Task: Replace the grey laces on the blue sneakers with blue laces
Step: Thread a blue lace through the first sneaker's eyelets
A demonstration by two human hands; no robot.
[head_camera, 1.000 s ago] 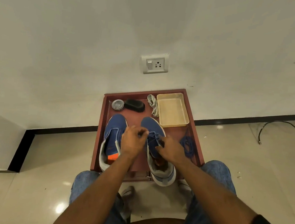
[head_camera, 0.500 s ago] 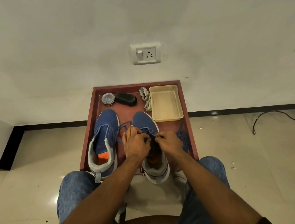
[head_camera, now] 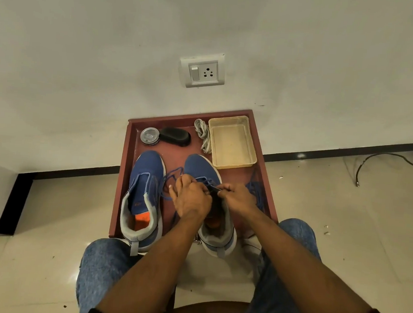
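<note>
While 2 hands work, the right sneaker (head_camera: 200,168) sits on the tray (head_camera: 122,174), blue, partly laced.
Left hand (head_camera: 192,201) and right hand (head_camera: 238,198) pinch the blue lace (head_camera: 211,187) over its tongue, fingers curled.

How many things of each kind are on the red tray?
Blue sneakers: 2
Blue laces: 2
Grey lace bundle: 1
Beige tub: 1
Round tin: 1
Black brush: 1
Total: 8
</note>
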